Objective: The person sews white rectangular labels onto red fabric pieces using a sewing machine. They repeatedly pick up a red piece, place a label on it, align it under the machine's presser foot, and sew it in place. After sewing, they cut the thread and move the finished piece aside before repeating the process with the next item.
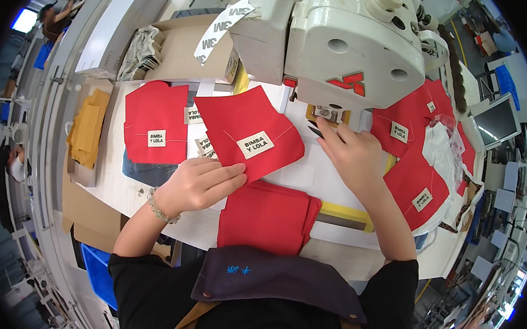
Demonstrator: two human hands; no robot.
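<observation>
My left hand [204,185] pinches the lower corner of a red fabric piece [240,111] with a cream label on it, raised in front of the sewing machine. My right hand [349,155] is by the machine's metal presser clamp [330,115], closed around a small black two-pointed tool [316,129]; whether it is tweezers or snips I cannot tell. Below the held piece lies a stack of plain red fabric [269,217]. To the left is another labelled red piece [157,117], beside loose cream labels [205,147]. Several labelled red pieces [418,181] are heaped on the right.
A white sewing machine head [354,42] overhangs the table's far middle. At the back left are a cardboard tray [195,46] and a long white box [121,26]. Yellow pieces [89,128] fill a box at the left edge. A monitor [495,122] stands right; a person [55,21] sits far left.
</observation>
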